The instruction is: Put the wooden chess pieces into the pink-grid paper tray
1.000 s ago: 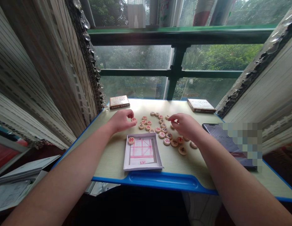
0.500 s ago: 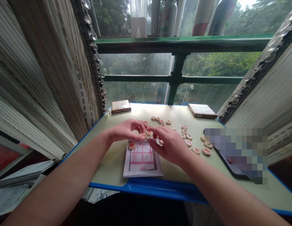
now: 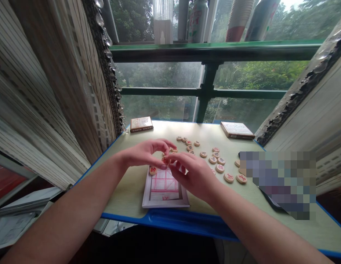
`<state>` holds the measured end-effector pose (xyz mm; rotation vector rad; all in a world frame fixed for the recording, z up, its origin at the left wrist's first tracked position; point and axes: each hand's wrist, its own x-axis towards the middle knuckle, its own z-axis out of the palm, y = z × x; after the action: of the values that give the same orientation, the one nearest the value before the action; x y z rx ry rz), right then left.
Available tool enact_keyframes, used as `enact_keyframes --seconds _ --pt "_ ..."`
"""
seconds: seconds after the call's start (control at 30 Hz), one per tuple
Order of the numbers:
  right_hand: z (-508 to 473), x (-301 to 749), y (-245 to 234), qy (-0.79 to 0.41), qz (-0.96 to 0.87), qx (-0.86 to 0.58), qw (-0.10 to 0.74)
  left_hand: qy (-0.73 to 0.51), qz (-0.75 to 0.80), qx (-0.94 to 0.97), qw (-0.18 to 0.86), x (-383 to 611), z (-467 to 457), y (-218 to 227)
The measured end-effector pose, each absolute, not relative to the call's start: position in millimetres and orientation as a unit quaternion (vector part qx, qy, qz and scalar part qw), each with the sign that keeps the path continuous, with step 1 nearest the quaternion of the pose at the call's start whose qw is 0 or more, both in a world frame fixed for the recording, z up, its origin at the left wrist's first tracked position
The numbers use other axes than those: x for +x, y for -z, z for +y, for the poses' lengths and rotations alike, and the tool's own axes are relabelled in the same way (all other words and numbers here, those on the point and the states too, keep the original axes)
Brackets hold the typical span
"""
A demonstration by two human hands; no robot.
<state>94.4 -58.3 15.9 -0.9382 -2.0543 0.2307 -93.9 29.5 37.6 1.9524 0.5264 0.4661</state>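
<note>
A round wooden Chinese chess piece (image 3: 166, 160) with a red character is tipped up between my two hands. My left hand (image 3: 148, 153) pinches it from the left with thumb and fingers. My right hand (image 3: 196, 171) closes thumb and forefinger on its right side. Below them lies a flat white board (image 3: 184, 202) with pink grid lines, its far part hidden by the hands. Another red-lettered piece (image 3: 153, 170) rests at the board's far left corner. A few pieces sit just behind my fingers, partly covered.
Several loose chess pieces (image 3: 220, 168) spread over the table (image 3: 123, 190) to the right and behind. Two flat boxes (image 3: 142, 124) stand at the back corners. A pixelated dark object (image 3: 280, 183) lies at right. Curtains (image 3: 71, 73) hang on both sides of the window.
The piece between my hands has tipped from lying flatter to standing more on edge. My right hand has come slightly closer to the left, its fingers now at the piece.
</note>
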Motion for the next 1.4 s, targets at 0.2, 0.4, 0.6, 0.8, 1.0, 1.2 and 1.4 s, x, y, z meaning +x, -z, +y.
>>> enact_keyframes --seconds 0.2,0.4,0.6,0.8,1.0,1.2,1.4 --pt "-57.0 94.2 -17.0 -0.138 -0.796 -0.381 0.449 -0.216 0.216 0.823 0.479 -91.9 26.9 -37.2" --pt "-55.0 93.5 -15.9 -0.133 -0.794 -0.433 0.406 -0.151 0.219 0.881 0.391 -96.3 28.8 -39.2" --pt "-53.5 90.3 -12.5 -0.150 -0.827 -0.458 0.288 -0.112 0.293 0.910 0.271 -100.9 25.8 -41.7" --pt "-53.2 88.2 -11.2 -0.092 -0.866 -0.447 0.203 -0.082 0.323 0.912 0.240 -104.0 21.7 -45.4" --pt "-52.5 87.8 -13.5 -0.074 -0.866 -0.468 0.162 0.001 0.322 0.912 0.254 -110.5 26.1 -44.7" --pt "-50.3 89.7 -11.7 -0.060 -0.868 -0.464 0.166 -0.062 0.325 0.896 0.296 -109.6 25.9 -41.7" --pt "-49.4 90.0 -8.4 -0.038 -0.867 -0.474 0.150 -0.087 0.310 0.915 0.241 -105.4 25.1 -35.5"
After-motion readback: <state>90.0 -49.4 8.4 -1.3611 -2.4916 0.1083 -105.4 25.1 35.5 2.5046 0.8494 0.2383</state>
